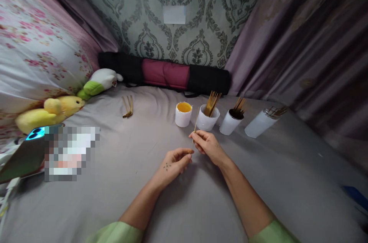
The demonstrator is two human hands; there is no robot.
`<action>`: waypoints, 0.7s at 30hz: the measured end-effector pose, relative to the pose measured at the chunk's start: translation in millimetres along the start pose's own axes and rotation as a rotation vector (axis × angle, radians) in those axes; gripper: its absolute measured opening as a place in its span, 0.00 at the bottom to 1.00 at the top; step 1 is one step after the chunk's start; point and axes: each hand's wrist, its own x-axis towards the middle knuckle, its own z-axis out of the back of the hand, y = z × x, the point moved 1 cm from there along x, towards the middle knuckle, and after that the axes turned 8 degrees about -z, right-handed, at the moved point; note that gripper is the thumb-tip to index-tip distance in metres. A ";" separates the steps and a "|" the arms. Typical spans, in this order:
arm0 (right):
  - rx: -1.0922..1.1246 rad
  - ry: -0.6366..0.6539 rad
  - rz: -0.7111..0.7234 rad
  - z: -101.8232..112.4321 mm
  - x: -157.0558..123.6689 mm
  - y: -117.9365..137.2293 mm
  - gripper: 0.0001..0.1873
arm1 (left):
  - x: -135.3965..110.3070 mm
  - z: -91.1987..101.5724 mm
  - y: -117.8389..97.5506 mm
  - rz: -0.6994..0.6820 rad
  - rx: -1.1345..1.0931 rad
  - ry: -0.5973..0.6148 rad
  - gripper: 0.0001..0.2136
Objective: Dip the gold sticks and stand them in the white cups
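Both my hands meet over the grey bedsheet (138, 181) and pinch one thin wooden stick (196, 122). My right hand (208, 145) grips it near the middle, fingers closed. My left hand (174, 163) pinches its lower end. The stick points up towards a white cup of sticks (207, 117). Just left of that cup stands a white cup with yellow liquid (183, 114).
Two more white cups with sticks (230, 120) (261, 122) stand to the right, the last one tipped over. A few loose sticks (128, 106) lie further left. Plush toys (50, 112), a phone (25, 151) and a black-and-maroon bag (163, 72) border the bed. Curtains hang at right.
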 end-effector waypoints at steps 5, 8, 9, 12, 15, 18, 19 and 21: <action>-0.025 0.009 0.022 -0.2 -0.4 1.0 0.17 | 0.1 2.0 -1.5 0.021 -0.083 0.057 0.17; -0.041 0.012 0.031 0.4 -0.4 0.9 0.17 | 0.5 3.4 -1.5 0.030 -0.128 0.078 0.18; -0.049 0.011 0.033 0.6 -0.4 0.9 0.17 | 0.5 3.8 -1.3 0.034 -0.140 0.082 0.18; -0.076 0.005 0.043 1.0 -0.7 1.3 0.17 | 0.5 4.7 -0.3 0.043 -0.181 0.085 0.19; -0.103 -0.001 0.053 1.2 -1.1 1.8 0.17 | 0.5 5.4 1.4 0.069 -0.224 0.068 0.20; -0.129 -0.009 0.062 1.6 -0.9 1.3 0.17 | 0.9 6.1 3.5 0.092 -0.269 0.047 0.20; -0.136 -0.008 0.065 1.8 -0.7 0.9 0.17 | 1.1 6.3 4.1 0.095 -0.285 0.046 0.20; -0.151 -0.010 0.075 2.2 -0.2 -0.3 0.16 | 1.4 6.7 4.8 0.100 -0.319 0.047 0.20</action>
